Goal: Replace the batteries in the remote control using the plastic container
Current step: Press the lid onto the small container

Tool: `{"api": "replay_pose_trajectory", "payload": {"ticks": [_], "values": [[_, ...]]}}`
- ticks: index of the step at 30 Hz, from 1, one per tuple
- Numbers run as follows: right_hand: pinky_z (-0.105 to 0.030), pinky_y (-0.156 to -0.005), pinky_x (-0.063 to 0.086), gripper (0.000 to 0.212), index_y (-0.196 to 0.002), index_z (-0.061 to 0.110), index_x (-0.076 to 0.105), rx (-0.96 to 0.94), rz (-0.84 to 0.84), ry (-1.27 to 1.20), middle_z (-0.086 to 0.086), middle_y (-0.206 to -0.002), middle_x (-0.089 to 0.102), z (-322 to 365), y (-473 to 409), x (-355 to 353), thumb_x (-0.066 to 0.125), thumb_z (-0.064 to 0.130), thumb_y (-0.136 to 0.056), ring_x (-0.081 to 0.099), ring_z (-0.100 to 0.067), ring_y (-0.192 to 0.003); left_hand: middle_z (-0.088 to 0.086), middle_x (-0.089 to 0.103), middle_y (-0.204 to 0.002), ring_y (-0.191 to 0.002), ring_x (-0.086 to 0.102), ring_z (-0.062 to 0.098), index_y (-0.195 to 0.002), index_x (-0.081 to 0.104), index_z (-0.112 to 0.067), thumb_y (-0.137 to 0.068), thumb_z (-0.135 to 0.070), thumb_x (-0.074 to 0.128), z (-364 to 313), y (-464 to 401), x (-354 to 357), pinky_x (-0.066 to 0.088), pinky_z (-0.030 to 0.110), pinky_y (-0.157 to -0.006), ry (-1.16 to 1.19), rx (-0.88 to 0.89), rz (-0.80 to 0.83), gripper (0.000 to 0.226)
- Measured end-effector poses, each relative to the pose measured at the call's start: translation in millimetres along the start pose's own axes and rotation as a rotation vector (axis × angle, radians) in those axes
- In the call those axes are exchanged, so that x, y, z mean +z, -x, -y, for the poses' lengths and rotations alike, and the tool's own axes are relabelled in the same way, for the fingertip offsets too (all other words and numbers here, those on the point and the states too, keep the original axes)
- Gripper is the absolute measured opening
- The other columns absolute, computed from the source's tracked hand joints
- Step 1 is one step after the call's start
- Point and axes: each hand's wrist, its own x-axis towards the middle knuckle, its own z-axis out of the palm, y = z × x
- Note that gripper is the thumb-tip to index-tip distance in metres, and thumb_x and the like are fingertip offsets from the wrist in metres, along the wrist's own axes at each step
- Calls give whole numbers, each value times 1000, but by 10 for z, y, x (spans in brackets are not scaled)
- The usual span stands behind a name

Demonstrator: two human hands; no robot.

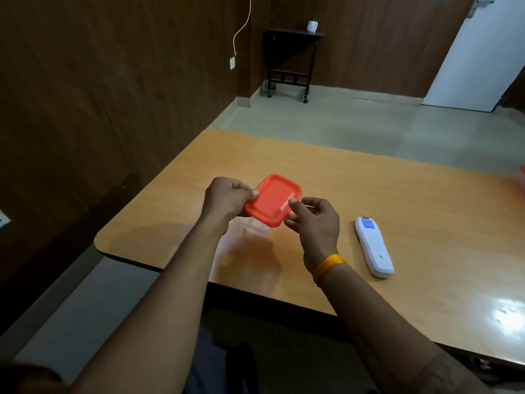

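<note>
A small clear plastic container (255,227) with an orange lid (272,203) is held above the wooden table (397,211). My left hand (227,200) grips the lid's left edge, thumb on top. My right hand (315,220) pinches the lid's right corner, thumb on top; a yellow thread band is on that wrist. The lid hides what is inside the container. A white remote control (373,247) lies face down on the table to the right of my hands, untouched.
The table's rounded left corner and front edge are close to my body. A red object (522,169) peeks in at the far right edge. A small black side table (292,59) stands against the far wall, and a white door (480,55) at the back right.
</note>
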Motion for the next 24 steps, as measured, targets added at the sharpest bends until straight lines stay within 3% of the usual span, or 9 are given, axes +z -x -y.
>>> {"api": "replay_pose_trajectory", "payload": {"ticks": [3, 6, 10, 14, 19, 22, 24], "values": [[-35, -63, 64, 31, -113, 5, 66, 44, 8, -2, -19, -92, 73, -91, -82, 158, 82, 14, -89, 73, -21, -64, 8, 78, -91, -77, 77, 24, -85, 79, -11, -87, -14, 84, 43, -49, 26, 66, 34, -61, -114, 84, -60, 6], [-42, -66, 68, 27, -107, 10, 67, 16, -47, 146, -17, -98, 75, -160, -186, 243, 83, 17, -86, 77, -28, -77, 0, 81, -91, -84, 75, 19, -87, 85, -18, -84, -24, 86, 105, -104, 38, 62, 32, -76, -344, 158, -114, 7], [-42, -60, 68, 36, -112, 18, 63, 31, -30, 334, -10, -90, 74, -153, -240, 289, 86, 20, -85, 77, -25, -66, 2, 82, -93, -88, 74, 23, -86, 87, -17, -81, -28, 89, 171, -173, 43, 51, 26, -73, -455, 75, -147, 12], [-47, -64, 67, 44, -110, 25, 60, 50, -30, 470, -10, -88, 75, -238, -287, 287, 89, 28, -77, 75, -25, -62, 7, 81, -90, -86, 75, 29, -80, 85, -15, -79, -26, 91, 209, -235, 68, 55, 29, -68, -513, 11, -146, 12], [-45, -68, 68, 39, -107, 22, 61, 110, -10, 428, -15, -88, 78, -316, -313, 273, 88, 27, -79, 72, -22, -51, 8, 80, -86, -78, 75, 31, -78, 85, -15, -78, -27, 91, 246, -261, 97, 67, 39, -72, -537, 1, -135, 14], [-44, -65, 68, 34, -106, 19, 64, 155, -14, 402, -14, -90, 78, -319, -334, 293, 86, 30, -82, 72, -23, -51, 10, 80, -91, -82, 75, 34, -83, 84, -12, -79, -31, 89, 263, -263, 116, 64, 37, -73, -534, 3, -127, 19], [-45, -65, 68, 24, -94, 18, 65, 192, 9, 405, -14, -89, 78, -318, -344, 290, 83, 31, -85, 71, -25, -53, 12, 78, -93, -82, 72, 35, -86, 82, -9, -82, -29, 84, 246, -240, 126, 57, 32, -65, -539, -19, -109, 20]]}}
